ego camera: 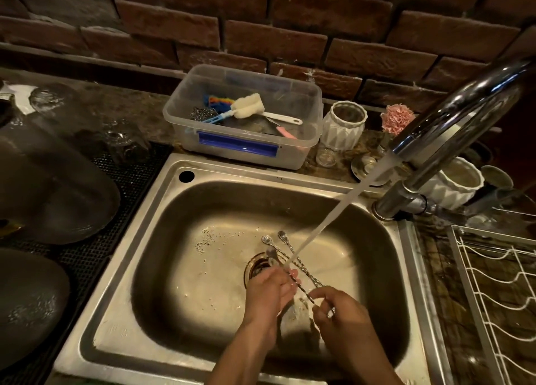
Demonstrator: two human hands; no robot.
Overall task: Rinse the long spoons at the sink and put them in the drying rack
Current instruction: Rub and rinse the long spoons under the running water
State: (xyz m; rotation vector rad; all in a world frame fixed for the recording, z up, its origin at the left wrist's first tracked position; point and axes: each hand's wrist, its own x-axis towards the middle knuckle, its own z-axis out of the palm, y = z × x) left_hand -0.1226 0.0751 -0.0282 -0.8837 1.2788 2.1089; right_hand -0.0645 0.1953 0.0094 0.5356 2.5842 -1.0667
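Nearest me, over the steel sink (162, 239), my right hand (345, 318) pinches the handle ends of the long spoons (293, 257); my left hand (269, 291) is closed loosely round their twisted stems. Water stream (342, 207) from the faucet (452, 117) strikes them above the drain (258, 265). Rinsing underway; racking not begun. Wire drying rack (499, 283), right: no spoons visible. Farther back on the bench, a clear plastic tub (240, 149) holds a sponge brush (249, 106), a steel scourer and other brushes.
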